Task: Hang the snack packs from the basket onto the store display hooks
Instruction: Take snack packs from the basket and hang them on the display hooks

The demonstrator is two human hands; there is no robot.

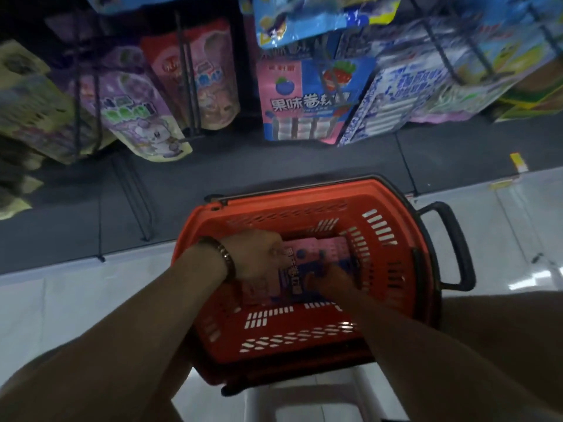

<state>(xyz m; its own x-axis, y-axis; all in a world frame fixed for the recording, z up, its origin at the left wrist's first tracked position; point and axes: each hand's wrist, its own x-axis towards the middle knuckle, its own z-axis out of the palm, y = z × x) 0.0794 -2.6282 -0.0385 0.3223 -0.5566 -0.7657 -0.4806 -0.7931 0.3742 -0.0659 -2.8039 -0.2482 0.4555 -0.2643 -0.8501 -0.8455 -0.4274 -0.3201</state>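
A red plastic basket (304, 336) stands on the floor below me. Inside it lies a pink-and-blue snack pack (316, 257). My left hand (256, 257), with a bead bracelet on the wrist, grips the pack's left upper edge. My right hand (332, 284) holds the pack's lower right part. Both hands are down inside the basket. Above, the same kind of pink-and-blue pack (307, 102) hangs on a display hook (329, 83).
Purple packs (134, 105), a red-pink pack (201, 74) and blue-white packs (405, 89) hang on black wire hooks across the top. A dark base shelf (243, 169) runs under them. The basket's black handle (454, 245) juts right. A white stool (320, 403) sits beneath the basket.
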